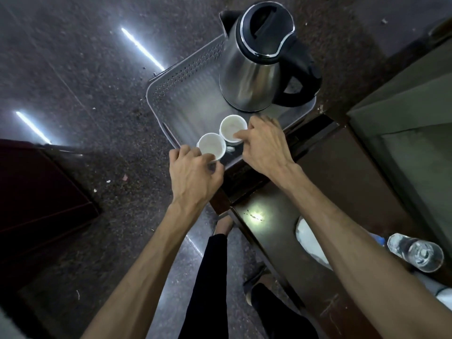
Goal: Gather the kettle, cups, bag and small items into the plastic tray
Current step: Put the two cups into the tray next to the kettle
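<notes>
Nearest the person, behind both wrists, a water bottle (415, 252) and a white bag (310, 241) lie on the dark table (342, 179), not yet gathered. Ahead, the left hand (193, 174) has its fingers (208, 159) curled and pinching the near rim or handle of the nearer cup (210, 146); the handle itself is hidden, so which one I cannot tell. The right hand (266, 145) has thumb and forefinger pressed onto the rim of the farther cup (232, 128), just beyond its fingertips. Both cups stand upright, touching or nearly so, in the near corner of the plastic tray (171, 86). Past the fingers, the kettle (259, 62) stands at the tray's far end. The step in hand looks like seating the cups; next, both hands need to let go and reach back for the bag and smaller things.
</notes>
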A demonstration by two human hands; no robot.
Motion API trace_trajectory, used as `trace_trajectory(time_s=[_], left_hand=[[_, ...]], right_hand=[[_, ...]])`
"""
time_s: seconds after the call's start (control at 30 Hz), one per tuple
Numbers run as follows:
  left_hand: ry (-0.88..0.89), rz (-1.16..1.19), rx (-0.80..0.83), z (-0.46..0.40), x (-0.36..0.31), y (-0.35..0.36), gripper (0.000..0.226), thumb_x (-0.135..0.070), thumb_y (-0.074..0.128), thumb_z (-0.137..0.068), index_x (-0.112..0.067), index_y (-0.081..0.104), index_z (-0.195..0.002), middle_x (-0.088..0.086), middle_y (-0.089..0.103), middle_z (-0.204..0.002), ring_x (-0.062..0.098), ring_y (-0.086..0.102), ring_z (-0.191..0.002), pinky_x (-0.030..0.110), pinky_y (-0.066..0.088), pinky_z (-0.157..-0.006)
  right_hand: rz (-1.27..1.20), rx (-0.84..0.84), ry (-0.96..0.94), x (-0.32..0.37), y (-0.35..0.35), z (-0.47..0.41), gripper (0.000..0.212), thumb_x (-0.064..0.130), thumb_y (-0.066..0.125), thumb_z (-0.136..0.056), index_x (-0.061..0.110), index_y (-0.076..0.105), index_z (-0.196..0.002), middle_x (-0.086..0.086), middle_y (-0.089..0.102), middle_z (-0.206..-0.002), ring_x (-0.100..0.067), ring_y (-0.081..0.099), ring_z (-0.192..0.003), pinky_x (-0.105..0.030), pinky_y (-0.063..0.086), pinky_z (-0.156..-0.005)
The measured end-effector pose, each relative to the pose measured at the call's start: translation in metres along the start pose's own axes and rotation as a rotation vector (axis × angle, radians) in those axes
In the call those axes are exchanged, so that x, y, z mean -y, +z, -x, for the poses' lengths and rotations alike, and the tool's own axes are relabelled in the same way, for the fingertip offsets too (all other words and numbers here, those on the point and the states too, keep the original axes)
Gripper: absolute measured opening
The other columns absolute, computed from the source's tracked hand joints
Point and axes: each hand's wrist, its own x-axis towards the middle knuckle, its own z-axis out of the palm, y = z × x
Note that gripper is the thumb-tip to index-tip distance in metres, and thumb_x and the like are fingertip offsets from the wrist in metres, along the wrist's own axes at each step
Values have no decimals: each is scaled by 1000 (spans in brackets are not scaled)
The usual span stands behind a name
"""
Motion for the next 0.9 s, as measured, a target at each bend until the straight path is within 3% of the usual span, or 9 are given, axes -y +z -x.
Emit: trace_trajectory(time_s=[0.2, 0.4, 0.6, 0.73, 0.8, 0.87, 0.9], left_hand=[[-13, -2, -36, 15, -7, 0, 22, -29, 68, -87, -15, 82, -97, 8, 69, -82, 30, 60, -85, 43, 40, -80], [101, 191, -109, 31, -59, 13, 15, -16, 73, -80, -12, 79, -93, 7, 68, -82, 30, 61, -81, 44, 44, -78], [248, 286, 128, 52, -129, 43, 18, -15, 69, -80, -15, 80, -95, 4, 71, -86, 27, 65, -84, 40, 44, -78], [345, 290, 313, 69, -165, 72, 21, -13, 67, -82, -14, 78, -100, 5, 71, -93, 29, 66, -91, 40, 47, -83], [408, 281, 402, 75, -184, 89, 25, -10, 65, -82, -13, 76, -105, 7, 69, -99, 30, 65, -96, 42, 50, -82], [492, 238, 498, 79, -204, 107, 36, -12, 67, -82, -13, 73, -117, 7, 67, -112, 29, 62, -107, 43, 53, -88], [531, 218, 555, 78, -213, 116, 44, -13, 68, -82, -13, 69, -126, 7, 66, -122, 29, 60, -115, 43, 53, -94]], right_hand=[[-274, -220, 89, -8, 0, 26, 30, 8, 63, -90, 16, 83, -111, -11, 67, -96, -31, 62, -97, -46, 50, -92], [-519, -394, 339, -26, 8, 79, 26, 7, 62, -91, 14, 83, -104, -3, 76, -98, -24, 70, -91, -39, 58, -82], [-814, -452, 760, -48, 42, 155, 26, 1, 64, -90, 18, 83, -97, 6, 78, -98, -11, 73, -91, -35, 61, -85], [-858, -499, 1065, -58, 76, 205, 25, 2, 65, -92, 17, 82, -102, 2, 79, -99, -16, 73, -88, -33, 60, -84], [-845, -549, 1191, -59, 92, 229, 22, -1, 67, -90, 13, 80, -101, -2, 78, -98, -17, 72, -82, -19, 56, -78], [-854, -610, 1344, -59, 104, 250, 20, 0, 69, -87, 16, 79, -94, 1, 77, -89, -4, 68, -73, -3, 44, -69], [-870, -628, 1432, -58, 110, 257, 19, 3, 70, -86, 21, 78, -89, 8, 75, -80, 3, 66, -68, -3, 41, -64]])
